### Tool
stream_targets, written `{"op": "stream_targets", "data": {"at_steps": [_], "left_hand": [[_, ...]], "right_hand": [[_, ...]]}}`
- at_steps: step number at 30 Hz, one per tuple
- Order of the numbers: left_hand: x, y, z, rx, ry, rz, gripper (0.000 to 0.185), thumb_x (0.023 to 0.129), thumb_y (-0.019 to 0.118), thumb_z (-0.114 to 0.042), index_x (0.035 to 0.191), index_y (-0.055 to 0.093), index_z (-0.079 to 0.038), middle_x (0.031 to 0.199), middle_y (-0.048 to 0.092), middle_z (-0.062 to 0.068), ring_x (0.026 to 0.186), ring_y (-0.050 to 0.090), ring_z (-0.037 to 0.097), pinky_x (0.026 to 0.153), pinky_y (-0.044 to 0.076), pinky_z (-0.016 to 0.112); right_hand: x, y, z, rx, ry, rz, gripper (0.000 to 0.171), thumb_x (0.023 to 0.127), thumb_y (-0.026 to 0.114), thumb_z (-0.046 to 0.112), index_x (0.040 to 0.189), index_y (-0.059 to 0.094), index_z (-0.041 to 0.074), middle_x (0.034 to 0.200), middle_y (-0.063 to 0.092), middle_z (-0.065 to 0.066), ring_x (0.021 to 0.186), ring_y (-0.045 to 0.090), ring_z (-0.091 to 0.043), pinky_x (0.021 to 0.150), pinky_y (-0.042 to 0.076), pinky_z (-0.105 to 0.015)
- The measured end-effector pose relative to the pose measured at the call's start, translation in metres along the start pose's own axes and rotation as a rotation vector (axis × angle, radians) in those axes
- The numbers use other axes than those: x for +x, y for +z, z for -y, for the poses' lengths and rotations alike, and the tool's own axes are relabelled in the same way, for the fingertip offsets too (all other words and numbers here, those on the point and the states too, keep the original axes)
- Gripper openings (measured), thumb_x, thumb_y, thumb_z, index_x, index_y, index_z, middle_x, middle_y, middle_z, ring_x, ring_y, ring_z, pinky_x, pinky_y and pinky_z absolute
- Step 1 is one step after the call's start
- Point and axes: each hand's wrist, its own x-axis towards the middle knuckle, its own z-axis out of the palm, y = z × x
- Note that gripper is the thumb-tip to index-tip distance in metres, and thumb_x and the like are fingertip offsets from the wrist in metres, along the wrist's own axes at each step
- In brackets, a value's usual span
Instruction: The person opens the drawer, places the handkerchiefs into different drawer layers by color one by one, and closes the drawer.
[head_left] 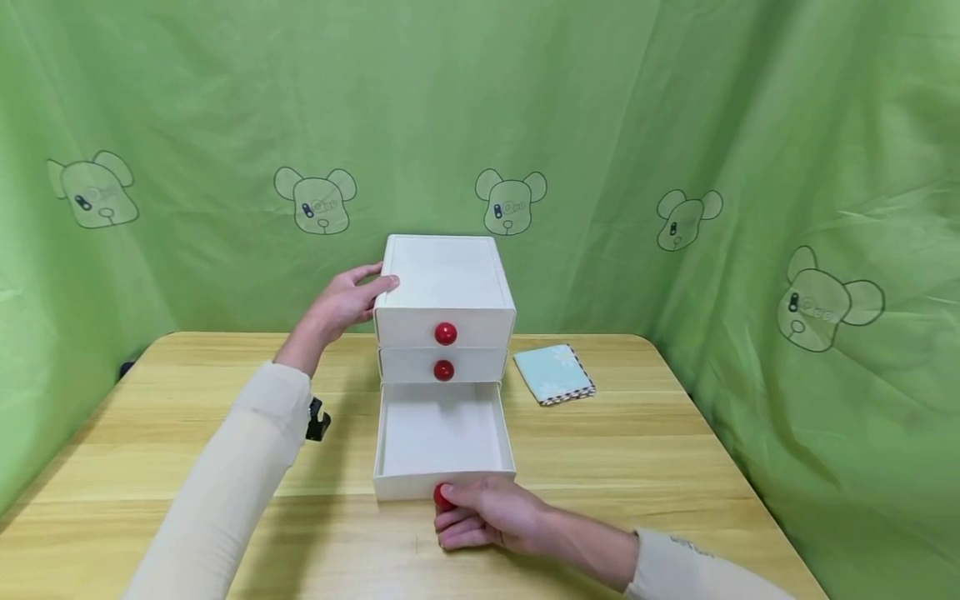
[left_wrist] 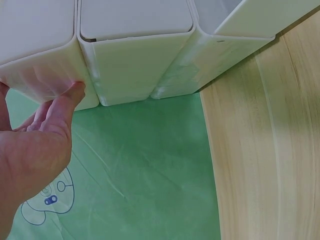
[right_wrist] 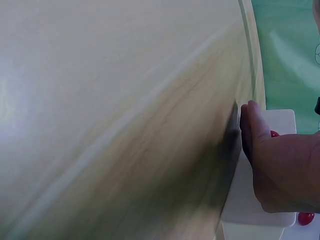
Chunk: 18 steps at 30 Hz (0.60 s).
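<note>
A white three-drawer organizer (head_left: 442, 271) with round red knobs stands on the wooden table. Its bottom drawer (head_left: 442, 429) is pulled out and its inside holds nothing visible; the two upper drawers are in. At the front of that drawer, my right hand (head_left: 498, 512) pinches the red knob (head_left: 441, 497) between thumb and fingers. My left hand (head_left: 348, 300) rests against the organizer's upper left side, its thumb on the top edge. Seen from the left wrist, fingers (left_wrist: 62, 107) press on the white side wall. The right wrist view shows the right hand (right_wrist: 285, 170) largely covering the drawer front.
To the right of the organizer lies a folded light-blue cloth (head_left: 553, 373) with a patterned border. A small black object (head_left: 318, 421) shows beside the left sleeve. Green curtains (head_left: 600, 108) with bear-head prints hang behind and around the wooden table (head_left: 637, 450).
</note>
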Motion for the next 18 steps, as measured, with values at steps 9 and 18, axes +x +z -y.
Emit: {"op": "stream_targets", "data": {"at_steps": [9,18], "left_hand": [[0.001,-0.002,0.001,-0.008,-0.001,0.006,0.080,0.098,0.064,-0.045,0.162,0.024,-0.021,0.152,0.049,0.015,0.138,0.050,0.031,0.118,0.041,0.043],[0.000,-0.004,-0.001,-0.011,-0.008,0.020,0.080,0.098,0.064,-0.045,0.163,0.023,-0.022,0.149,0.053,0.015,0.134,0.052,0.030,0.117,0.043,0.041]], "right_hand": [[-0.003,0.007,-0.003,0.008,-0.002,-0.010,0.039,0.103,0.060,0.024,0.122,0.060,-0.010,0.098,0.073,-0.017,0.081,0.075,-0.021,0.086,0.063,-0.039],[-0.007,0.013,-0.004,0.010,0.018,-0.015,0.040,0.103,0.060,0.028,0.119,0.061,-0.009,0.097,0.073,-0.017,0.080,0.075,-0.020,0.084,0.064,-0.039]]}}
